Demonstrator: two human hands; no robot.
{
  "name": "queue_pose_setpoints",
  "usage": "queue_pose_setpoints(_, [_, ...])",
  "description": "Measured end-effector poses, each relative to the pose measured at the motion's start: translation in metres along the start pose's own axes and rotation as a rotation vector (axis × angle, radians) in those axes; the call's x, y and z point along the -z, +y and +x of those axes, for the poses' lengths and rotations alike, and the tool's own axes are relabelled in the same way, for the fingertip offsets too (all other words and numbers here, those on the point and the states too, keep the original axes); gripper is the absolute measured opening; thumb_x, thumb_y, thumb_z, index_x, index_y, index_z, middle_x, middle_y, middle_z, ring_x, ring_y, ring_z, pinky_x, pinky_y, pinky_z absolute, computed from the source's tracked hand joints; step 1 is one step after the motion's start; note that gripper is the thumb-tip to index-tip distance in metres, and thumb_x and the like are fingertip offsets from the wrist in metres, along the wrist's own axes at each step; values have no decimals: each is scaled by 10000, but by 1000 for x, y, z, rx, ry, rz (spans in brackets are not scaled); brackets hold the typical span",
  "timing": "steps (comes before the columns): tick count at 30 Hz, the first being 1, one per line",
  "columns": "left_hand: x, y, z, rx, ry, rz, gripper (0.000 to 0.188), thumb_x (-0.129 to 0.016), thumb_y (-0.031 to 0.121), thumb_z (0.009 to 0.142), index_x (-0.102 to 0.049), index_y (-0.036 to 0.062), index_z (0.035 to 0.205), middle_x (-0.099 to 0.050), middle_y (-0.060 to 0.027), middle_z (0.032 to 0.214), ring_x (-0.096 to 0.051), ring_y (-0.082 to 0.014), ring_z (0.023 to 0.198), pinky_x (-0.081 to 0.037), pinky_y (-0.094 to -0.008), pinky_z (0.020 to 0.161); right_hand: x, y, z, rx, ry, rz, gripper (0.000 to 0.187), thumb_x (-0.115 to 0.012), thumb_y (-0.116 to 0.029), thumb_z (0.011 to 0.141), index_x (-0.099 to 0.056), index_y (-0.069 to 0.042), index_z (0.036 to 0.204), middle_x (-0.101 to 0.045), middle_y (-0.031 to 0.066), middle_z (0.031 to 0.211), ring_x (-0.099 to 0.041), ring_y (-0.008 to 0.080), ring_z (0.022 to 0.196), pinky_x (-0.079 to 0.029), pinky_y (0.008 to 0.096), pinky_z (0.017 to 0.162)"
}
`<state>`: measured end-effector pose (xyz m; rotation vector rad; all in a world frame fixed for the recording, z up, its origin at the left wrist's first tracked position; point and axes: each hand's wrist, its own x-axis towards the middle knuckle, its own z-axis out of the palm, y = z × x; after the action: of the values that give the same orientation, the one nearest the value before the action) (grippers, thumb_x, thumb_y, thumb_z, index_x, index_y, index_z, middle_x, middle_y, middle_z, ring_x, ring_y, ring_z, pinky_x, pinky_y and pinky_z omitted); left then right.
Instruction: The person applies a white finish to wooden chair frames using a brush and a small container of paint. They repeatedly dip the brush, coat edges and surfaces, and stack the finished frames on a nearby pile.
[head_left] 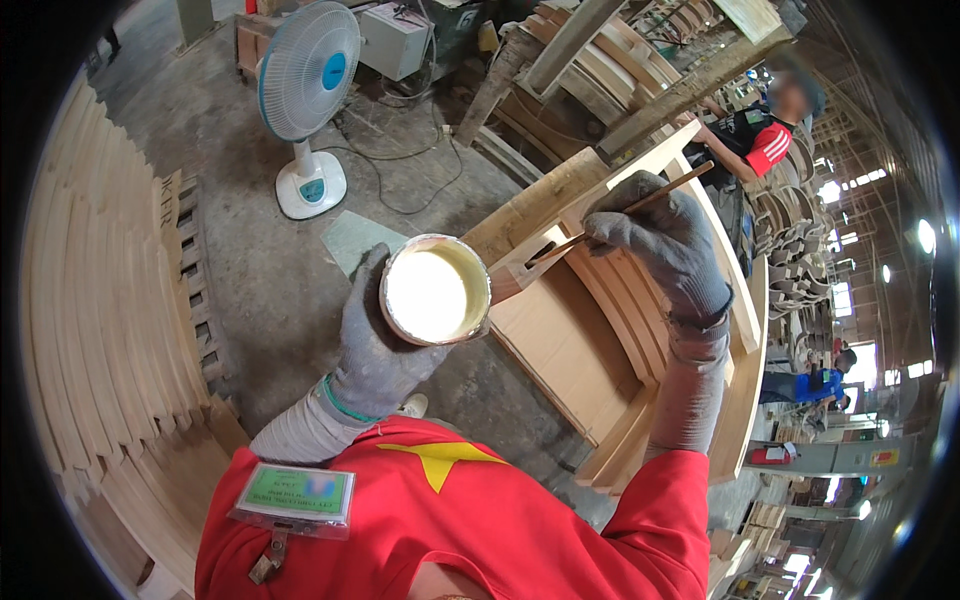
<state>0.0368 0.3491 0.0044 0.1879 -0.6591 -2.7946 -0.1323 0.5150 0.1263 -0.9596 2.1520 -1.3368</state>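
Note:
My left hand [375, 350], in a grey work glove, is wrapped round a round cup [468, 268] with a messy, smeared rim. White liquid that looks like glue [428, 300] is inside it. Closed on a thin wooden stick [682, 182] is my right hand [665, 245], gloved the same way. The stick slants down to the left; its lower end is at or just above the slotted end of a wooden piece [510, 282], and contact is unclear. That piece lies beside the cup, partly behind it. Curved wooden slats [620, 305] lie below my right hand.
Stacked wooden boards [110, 290] fill the left side, next to a pallet edge [200, 300]. A white and blue fan [310, 90] stands on the concrete floor, cables trailing behind it. A co-worker [755, 140] in a red and black shirt is at the right, another person in blue [820, 385] farther off.

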Motion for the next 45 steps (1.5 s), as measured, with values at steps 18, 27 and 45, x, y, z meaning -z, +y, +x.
queue_pose_setpoints(18, [43, 10, 11, -286, -128, 747, 728, -761, -26, 653, -357, -3, 1258, -508, -139, 1189, -542, -212, 1076, -508, -331, 865, 2, -16, -3, -93, 79, -203, 118, -653, -4, 776, -607, 38, 876, -624, 89, 844, -614, 152, 762, -509, 268, 707])
queue_pose_setpoints(27, [20, 46, 29, 188, 26, 15, 754, -775, -17, 652, -348, 13, 1272, -470, -124, 1237, -518, -208, 1111, -476, -334, 926, -12, -4, 0, -176, 121, 93, 141, -676, -61, 799, -607, 32, 881, -636, 65, 779, -631, 143, 719, -535, 255, 659])
queue_pose_setpoints(45, [3, 34, 30, 256, -444, -155, 509, -298, 437, 954, -354, 74, 1307, -448, -183, 1262, -495, -378, 1132, -473, -550, 884, -18, -15, -93, 71, 715, 115, 159, -655, 8, 781, -597, 50, 924, -646, 131, 856, -642, 182, 779, -535, 276, 716])
